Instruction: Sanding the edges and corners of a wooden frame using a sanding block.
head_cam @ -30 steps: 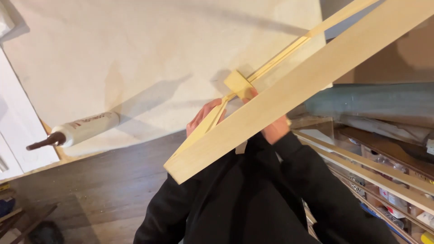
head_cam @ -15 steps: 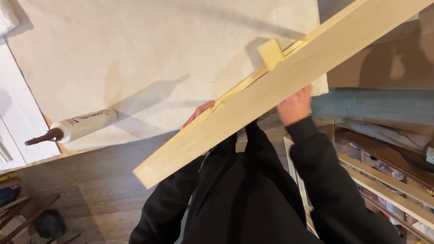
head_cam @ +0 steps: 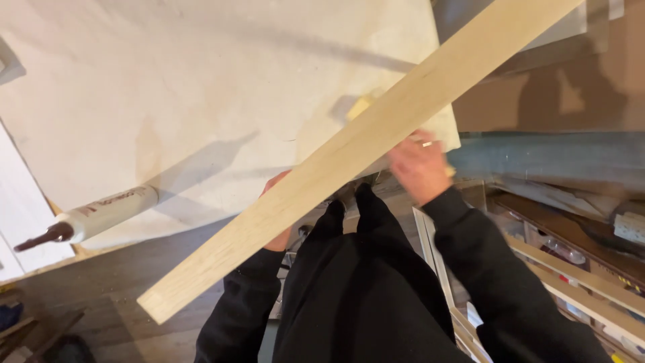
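A long pale wooden board [head_cam: 376, 138] runs diagonally from lower left to upper right across the head view. My left hand [head_cam: 277, 210] grips it from underneath near its lower part, mostly hidden by the wood. My right hand [head_cam: 418, 163] is at the board's lower edge near its middle, fingers blurred and partly hidden, touching the board. A small yellowish wood piece [head_cam: 358, 107] peeks out just above the board. Both arms wear black sleeves.
A large pale sheet covers the worktable [head_cam: 188, 87]. A white caulk tube with a dark nozzle [head_cam: 94, 216] lies near the table's left front edge. Shelves with wooden strips and clutter [head_cam: 571, 255] sit at the right; dark wood floor lies below.
The board has slid lower and leftward across the view. My right hand has moved to its lower edge near the middle, and the small wood piece is now mostly hidden behind the board.
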